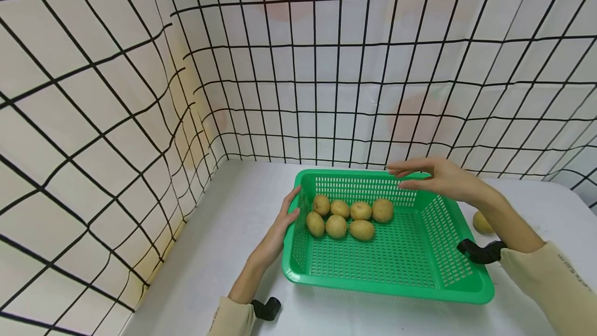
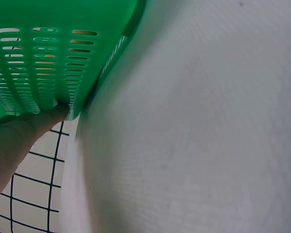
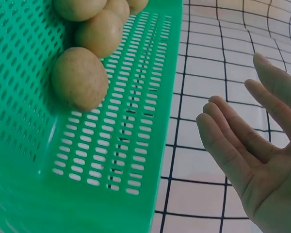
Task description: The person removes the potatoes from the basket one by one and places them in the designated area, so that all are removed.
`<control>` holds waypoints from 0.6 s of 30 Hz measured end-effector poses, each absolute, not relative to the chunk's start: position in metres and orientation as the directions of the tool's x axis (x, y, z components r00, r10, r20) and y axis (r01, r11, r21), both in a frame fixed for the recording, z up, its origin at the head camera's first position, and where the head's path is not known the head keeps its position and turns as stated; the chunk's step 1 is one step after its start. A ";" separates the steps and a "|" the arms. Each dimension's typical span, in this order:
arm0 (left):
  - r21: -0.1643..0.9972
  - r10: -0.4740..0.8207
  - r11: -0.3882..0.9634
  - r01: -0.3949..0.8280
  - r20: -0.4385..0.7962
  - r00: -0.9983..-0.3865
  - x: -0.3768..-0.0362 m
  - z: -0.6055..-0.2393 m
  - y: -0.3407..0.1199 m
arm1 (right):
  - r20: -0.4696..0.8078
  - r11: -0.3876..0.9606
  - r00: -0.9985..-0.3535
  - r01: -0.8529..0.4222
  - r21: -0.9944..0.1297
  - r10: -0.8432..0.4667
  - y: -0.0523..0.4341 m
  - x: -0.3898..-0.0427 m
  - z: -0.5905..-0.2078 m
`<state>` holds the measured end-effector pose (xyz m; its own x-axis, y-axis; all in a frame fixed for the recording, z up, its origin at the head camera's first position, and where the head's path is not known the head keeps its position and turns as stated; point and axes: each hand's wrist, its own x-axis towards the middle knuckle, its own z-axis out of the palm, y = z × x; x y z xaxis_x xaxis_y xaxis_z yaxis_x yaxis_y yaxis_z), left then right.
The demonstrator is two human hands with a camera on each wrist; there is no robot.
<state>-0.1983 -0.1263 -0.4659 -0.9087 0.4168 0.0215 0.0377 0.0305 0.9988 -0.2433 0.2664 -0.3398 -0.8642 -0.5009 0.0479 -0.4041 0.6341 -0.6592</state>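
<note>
A green plastic basket with slotted walls stands on the white table, several potatoes grouped in its left half. My left hand rests against the basket's left side, fingers and thumb fairly straight at the rim. In the left wrist view, part of that hand touches the slotted outer wall. Above the basket's back right part hovers my right hand, holding nothing. The right wrist view shows this hand with fingers extended and spread, apart from the rim and the potatoes.
Another potato lies on the table right of the basket, partly hidden by the right forearm. Black wire grid panels stand behind and to the left, backed by pale sheeting. White table surface stretches to the basket's left.
</note>
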 end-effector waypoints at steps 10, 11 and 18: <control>0.999 0.420 0.031 0.041 0.024 -0.907 -0.199 -0.466 -0.127 | 0.029 0.584 -0.823 -0.428 -0.690 -0.568 0.245 -0.250 -0.350; 0.999 0.420 0.032 0.042 0.025 -0.907 -0.199 -0.467 -0.127 | 0.023 0.579 -0.820 -0.424 -0.696 -0.572 0.243 -0.251 -0.351; 0.999 0.416 0.036 0.040 0.021 -0.909 -0.198 -0.466 -0.127 | 0.002 0.533 -0.785 -0.423 -0.733 -0.620 0.234 -0.256 -0.360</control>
